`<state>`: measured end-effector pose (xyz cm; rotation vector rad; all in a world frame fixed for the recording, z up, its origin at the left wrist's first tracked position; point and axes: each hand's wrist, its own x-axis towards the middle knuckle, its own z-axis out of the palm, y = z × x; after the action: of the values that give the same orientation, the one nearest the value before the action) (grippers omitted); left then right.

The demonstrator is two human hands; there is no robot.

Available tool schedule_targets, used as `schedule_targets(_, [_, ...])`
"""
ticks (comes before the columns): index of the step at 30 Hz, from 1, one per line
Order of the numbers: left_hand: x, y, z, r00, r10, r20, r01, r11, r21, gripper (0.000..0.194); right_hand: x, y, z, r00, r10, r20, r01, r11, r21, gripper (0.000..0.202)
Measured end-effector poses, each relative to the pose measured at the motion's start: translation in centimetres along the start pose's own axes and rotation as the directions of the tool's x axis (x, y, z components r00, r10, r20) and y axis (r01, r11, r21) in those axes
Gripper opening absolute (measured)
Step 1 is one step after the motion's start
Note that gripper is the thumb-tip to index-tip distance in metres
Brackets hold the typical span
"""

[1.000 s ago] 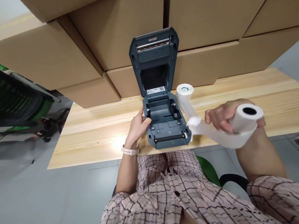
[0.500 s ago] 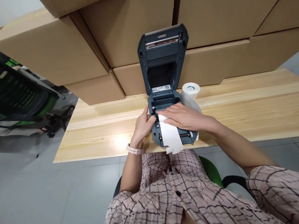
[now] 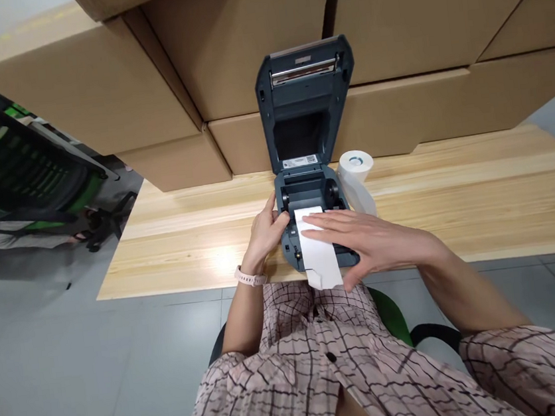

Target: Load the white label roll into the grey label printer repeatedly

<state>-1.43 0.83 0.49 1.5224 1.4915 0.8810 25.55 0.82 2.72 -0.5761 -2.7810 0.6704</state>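
Observation:
A dark grey label printer sits at the table's front edge, its lid raised. White label paper lies over the front of its open body and hangs past the edge, with a dark mark near its end. My left hand grips the printer's left side, thumb on the inner rim. Over the paper's right side, my right hand rests with fingers spread and thumb apart. Behind it stands a white label roll, a loose strip trailing from it beside the printer.
Large cardboard boxes are stacked behind the printer on the wooden table. A black and green chair stands on the left, with part of a person's leg near it. Floor shows below the table's front edge.
My right hand has moved toward me and to the right, its thumb now spread out. More of the paper and the printer's inside shows. My left hand stays in place.

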Motion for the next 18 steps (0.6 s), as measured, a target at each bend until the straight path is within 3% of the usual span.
schedule_targets(2, [-0.1, 0.1, 0.0, 1.000, -0.005, -0.005, 0.005, 1.000, -0.003, 0.080, -0.3, -0.3, 0.3, 0.999, -0.031, 0.004, 0.032, 0.999, -0.032, 0.117])
schedule_targets(4, [-0.2, 0.2, 0.0, 1.000, -0.009, -0.009, 0.009, 1.000, 0.003, 0.079, -0.4, -1.0, 0.8, 0.999, -0.023, -0.036, 0.020, 0.997, -0.078, 0.107])
schedule_targets(11, [-0.3, 0.9, 0.0, 0.999, -0.033, -0.035, 0.037, 0.992, 0.121, 0.076, -0.3, -3.3, 3.4, 0.956, 0.001, -0.292, -0.051, 0.985, -0.163, 0.046])
schedule_targets(18, [-0.5, 1.0, 0.3, 0.996, -0.005, -0.092, 0.021, 0.983, 0.181, 0.071, -1.7, -3.0, 3.6, 0.936, 0.022, -0.352, -0.037, 0.999, -0.037, 0.055])
